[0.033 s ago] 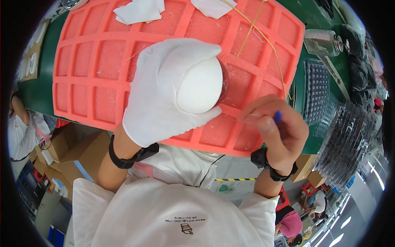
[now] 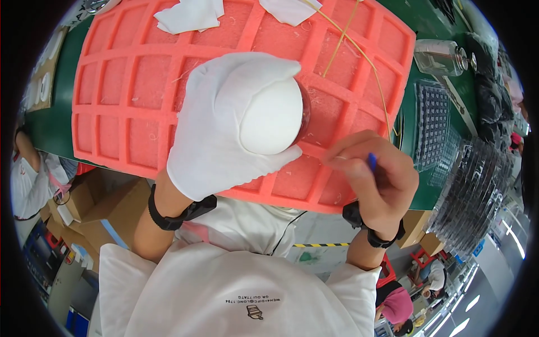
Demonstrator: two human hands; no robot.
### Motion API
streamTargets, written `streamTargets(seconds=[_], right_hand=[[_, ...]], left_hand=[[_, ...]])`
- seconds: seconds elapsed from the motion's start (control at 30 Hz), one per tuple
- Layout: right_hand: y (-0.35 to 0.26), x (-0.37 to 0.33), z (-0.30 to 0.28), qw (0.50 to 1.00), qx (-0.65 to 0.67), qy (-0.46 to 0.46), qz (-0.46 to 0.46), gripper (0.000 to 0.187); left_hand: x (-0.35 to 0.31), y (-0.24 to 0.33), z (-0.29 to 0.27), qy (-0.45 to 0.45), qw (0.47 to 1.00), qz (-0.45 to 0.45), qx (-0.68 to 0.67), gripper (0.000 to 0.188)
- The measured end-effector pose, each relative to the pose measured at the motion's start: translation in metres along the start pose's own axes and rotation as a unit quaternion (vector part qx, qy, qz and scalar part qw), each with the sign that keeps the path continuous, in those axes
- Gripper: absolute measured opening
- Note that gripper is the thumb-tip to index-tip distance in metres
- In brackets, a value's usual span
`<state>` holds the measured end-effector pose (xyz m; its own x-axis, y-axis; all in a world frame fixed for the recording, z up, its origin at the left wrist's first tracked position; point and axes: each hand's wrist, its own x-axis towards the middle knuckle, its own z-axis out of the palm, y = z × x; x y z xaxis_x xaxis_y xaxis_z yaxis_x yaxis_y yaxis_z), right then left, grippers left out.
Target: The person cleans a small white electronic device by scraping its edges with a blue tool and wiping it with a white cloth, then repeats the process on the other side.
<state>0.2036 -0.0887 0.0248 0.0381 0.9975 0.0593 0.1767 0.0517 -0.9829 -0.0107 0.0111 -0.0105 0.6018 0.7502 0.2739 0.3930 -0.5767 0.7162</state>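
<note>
- White dome [image 2: 271, 119]: smooth, oval face up, dk. translucent rim [image 2: 306, 112] on R; held over red foam grid [image 2: 124, 135] w/ squarish pockets [image 2: 145, 135].
- Long axis runs approx. near–far, far end leaning R.
- L grip [image 2: 210, 121], fabric-gloved, closed round dome.
- R grip [image 2: 387, 180], bare, curled on blue item [image 2: 372, 162], mostly hidden.

Green tabletop [image 2: 53, 130], grey floor [image 2: 325, 227], striped tape [image 2: 321, 245], red stool [image 2: 386, 272], strip lights [image 2: 459, 327]

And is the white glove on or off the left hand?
On: the white glove covers the left hand to the wrist; the right hand shows bare skin.
</note>
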Motion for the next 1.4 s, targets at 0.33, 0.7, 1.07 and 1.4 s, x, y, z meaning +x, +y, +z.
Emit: streamTargets(seconds=[0.33, 0.7, 1.07, 1.4], right_hand=[[-0.002, 0.003, -0.003, 0.952, -0.307, 0.017, 0.011, 0.007], [-0.009, 0.012, -0.009, 0.988, -0.150, 0.019, 0.014, 0.004], [-0.008, 0.055, 0.003, 0.895, 0.440, -0.072, 0.005, 0.052], [-0.004, 0.082, 0.050, 0.805, 0.586, 0.087, 0.025, 0.049]], left_hand=[[0.000, 0.002, 0.000, -0.005, 1.000, -0.022, -0.015, 0.086], [-0.002, 0.002, -0.003, -0.011, 0.999, -0.043, -0.009, 0.081], [-0.008, -0.001, 0.001, -0.016, 0.984, 0.083, -0.159, 0.074], [-0.003, 0.005, 0.001, -0.002, 0.986, -0.008, -0.168, 0.075]])
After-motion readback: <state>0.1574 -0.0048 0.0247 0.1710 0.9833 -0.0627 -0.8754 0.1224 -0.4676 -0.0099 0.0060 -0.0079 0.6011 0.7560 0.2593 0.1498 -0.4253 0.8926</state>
